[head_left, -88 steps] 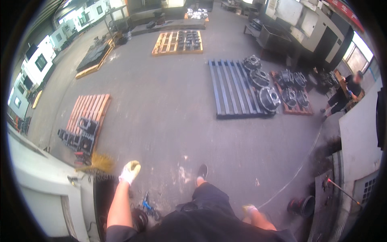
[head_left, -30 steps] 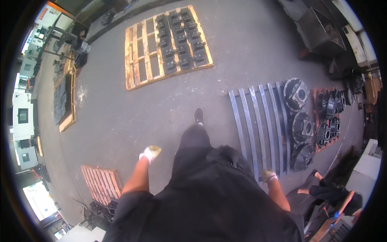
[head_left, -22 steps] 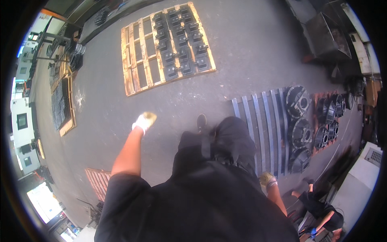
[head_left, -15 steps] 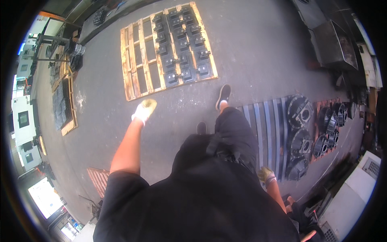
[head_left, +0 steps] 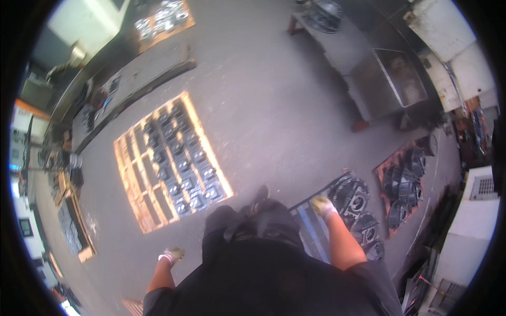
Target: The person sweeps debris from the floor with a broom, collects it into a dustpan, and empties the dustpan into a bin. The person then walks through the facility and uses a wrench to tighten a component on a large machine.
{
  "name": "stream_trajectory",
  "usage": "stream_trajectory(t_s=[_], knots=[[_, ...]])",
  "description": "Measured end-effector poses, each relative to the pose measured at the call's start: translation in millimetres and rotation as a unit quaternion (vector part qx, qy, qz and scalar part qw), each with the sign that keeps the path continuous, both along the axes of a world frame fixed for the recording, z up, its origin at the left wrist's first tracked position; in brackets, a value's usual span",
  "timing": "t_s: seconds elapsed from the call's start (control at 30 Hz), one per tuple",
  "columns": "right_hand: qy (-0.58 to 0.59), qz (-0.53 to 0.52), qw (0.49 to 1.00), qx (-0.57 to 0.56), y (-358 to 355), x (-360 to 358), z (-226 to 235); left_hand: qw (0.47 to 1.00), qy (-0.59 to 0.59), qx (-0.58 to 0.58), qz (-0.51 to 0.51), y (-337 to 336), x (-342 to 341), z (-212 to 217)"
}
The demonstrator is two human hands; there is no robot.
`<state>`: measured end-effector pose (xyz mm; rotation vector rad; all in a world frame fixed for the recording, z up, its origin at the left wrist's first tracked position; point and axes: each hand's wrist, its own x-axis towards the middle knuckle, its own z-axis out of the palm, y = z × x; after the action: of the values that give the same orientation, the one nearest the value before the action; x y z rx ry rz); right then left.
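My left hand (head_left: 173,256), in a pale glove with a yellowish front, hangs low beside my body over the grey floor. Its fingers look loosely apart with nothing in them. My right hand (head_left: 322,206), gloved alike, swings forward, seen above a rack of blue-grey metal bars (head_left: 312,231) without visibly touching it. The right fingers are too blurred to read. Ahead lies a wooden pallet (head_left: 138,188) bearing rows of dark block-shaped metal parts (head_left: 183,166). Round dark metal housings (head_left: 357,201) sit beside the bars, close to my right hand.
A second group of dark housings (head_left: 401,184) stands on a reddish pallet (head_left: 378,171) further right. Ahead on the right is a grey metal table (head_left: 337,52) with a round part on it. A low dark platform (head_left: 142,73) runs along the far left. A crate (head_left: 79,231) stands at left.
My view has shifted forward and turned rightward, so the wooden pallet sits lower and further left. My right hand has swung forward; my left has swung back.
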<state>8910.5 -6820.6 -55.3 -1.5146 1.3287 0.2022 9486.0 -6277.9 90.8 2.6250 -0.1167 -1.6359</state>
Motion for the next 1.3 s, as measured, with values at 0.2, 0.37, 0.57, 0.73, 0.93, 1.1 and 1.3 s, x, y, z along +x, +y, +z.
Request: stream_trajectory(t_s=[0.2,0.37,0.57,0.73,0.93,1.1,1.3], knots=[[0.125,0.156,0.965,-0.168,-183.7,140.7,90.3,0.958,-0.033,-0.212,0.191,-289.8,50.6,37.5],[0.037,0.005,0.999,-0.008,-258.6,294.9,188.3,0.995,-0.01,-0.092,-0.048,-342.0,136.0,49.0],[0.005,-0.258,0.966,-0.002,-284.7,213.9,116.7,0.936,0.018,0.116,-0.331,-448.4,282.6,-62.9],[0.041,-0.39,0.901,0.186,-345.2,219.6,100.3,0.956,-0.033,-0.095,-0.274,-782.3,345.8,123.6],[0.079,-0.364,0.889,0.266,-478.6,324.4,90.9,0.901,-0.085,-0.389,-0.174,-979.2,448.9,114.5],[0.075,-0.316,0.893,0.31,-652.8,427.5,26.1,0.947,-0.145,-0.21,-0.195,-1028.8,521.1,106.6],[-0.016,-0.279,0.93,0.238,-971.2,620.7,16.3,0.988,-0.071,0.103,-0.088,-970.2,580.0,71.5]])
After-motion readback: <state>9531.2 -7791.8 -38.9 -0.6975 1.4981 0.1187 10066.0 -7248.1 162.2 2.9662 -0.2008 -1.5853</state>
